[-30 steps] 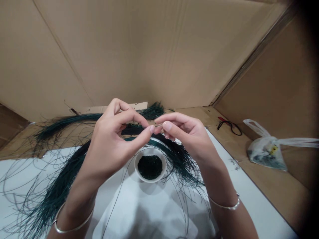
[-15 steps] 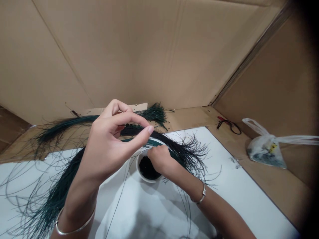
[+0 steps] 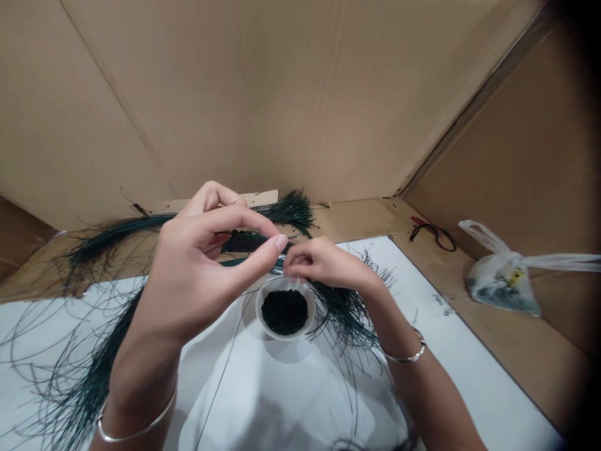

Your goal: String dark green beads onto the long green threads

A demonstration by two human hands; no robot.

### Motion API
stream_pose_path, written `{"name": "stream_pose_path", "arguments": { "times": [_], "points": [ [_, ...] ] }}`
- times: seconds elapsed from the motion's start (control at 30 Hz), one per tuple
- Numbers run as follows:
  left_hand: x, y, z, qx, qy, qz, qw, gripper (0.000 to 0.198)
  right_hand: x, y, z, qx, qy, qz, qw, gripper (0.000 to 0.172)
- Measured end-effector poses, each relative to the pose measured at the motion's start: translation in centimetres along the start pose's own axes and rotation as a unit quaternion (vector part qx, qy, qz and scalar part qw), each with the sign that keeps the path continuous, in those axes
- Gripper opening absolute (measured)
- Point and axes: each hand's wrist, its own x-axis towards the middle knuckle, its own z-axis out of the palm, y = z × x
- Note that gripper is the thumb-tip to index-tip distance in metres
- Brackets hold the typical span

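Bowl (image 3: 285, 337) of small dark pieces (image 3: 285, 312), seemingly set for easy reach.
Above its left, left hand (image 3: 200, 263) has fingers pressed tip-to-tip; by its far rim, right hand (image 3: 323, 263) has fingers curled, pinch unclear.

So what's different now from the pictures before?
The right hand first left the left hand's fingertips and dipped to the white bowl; now it has lifted again, to the bowl's far rim. Whether it picked anything up is too small to tell. The left hand stayed pinched; the dark strands and plastic bag stayed put.
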Motion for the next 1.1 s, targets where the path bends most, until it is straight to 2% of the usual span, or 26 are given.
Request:
{"name": "stream_pose_path", "arguments": {
  "times": [0.03, 0.07, 0.13, 0.2, 0.3, 0.53, 0.7, 0.9, 1.1],
  "points": [
    [0.0, 0.1, 0.0, -0.001, 0.002, -0.002, 1.0, 0.005, -0.2, 0.0, -0.1, 0.1, 0.028, -0.033, 0.994, 0.012],
    [0.0, 0.1, 0.0, -0.004, 0.002, -0.006, 1.0, 0.004, -0.4, 0.0, -0.2, 0.209, 0.056, -0.069, 0.974, 0.015],
    [0.0, 0.3, 0.1, -0.012, 0.003, -0.017, 1.0, 0.004, -0.8, -0.3, -0.1, 0.401, 0.095, -0.133, 0.902, 0.018],
    [-0.1, 0.4, 0.3, -0.01, 0.006, -0.03, 0.999, 0.004, -1.0, -0.8, 0.0, 0.501, 0.102, -0.17, 0.842, 0.017],
    [-0.2, 0.4, 0.6, -0.006, 0.011, -0.038, 0.999, 0.004, -1.2, -1.4, 0.3, 0.568, 0.092, -0.178, 0.798, 0.017],
    [-0.4, 0.6, 0.8, -0.007, 0.021, -0.051, 0.998, 0.005, -0.6, -2.2, 1.3, 0.635, 0.11, -0.144, 0.751, 0.026],
    [-0.5, 0.9, 0.7, -0.012, 0.029, -0.057, 0.998, 0.005, -0.2, -2.3, 2.0, 0.678, 0.081, -0.149, 0.715, 0.023],
    [-0.3, 0.7, 0.7, -0.016, 0.029, -0.044, 0.998, 0.006, -0.1, -2.6, 2.2, 0.695, 0.072, -0.113, 0.706, 0.029],
    [-0.4, 0.5, 0.6, -0.004, 0.019, -0.035, 0.999, 0.006, -0.3, -2.7, 2.4, 0.687, 0.086, -0.1, 0.715, 0.034]
  ]
}}
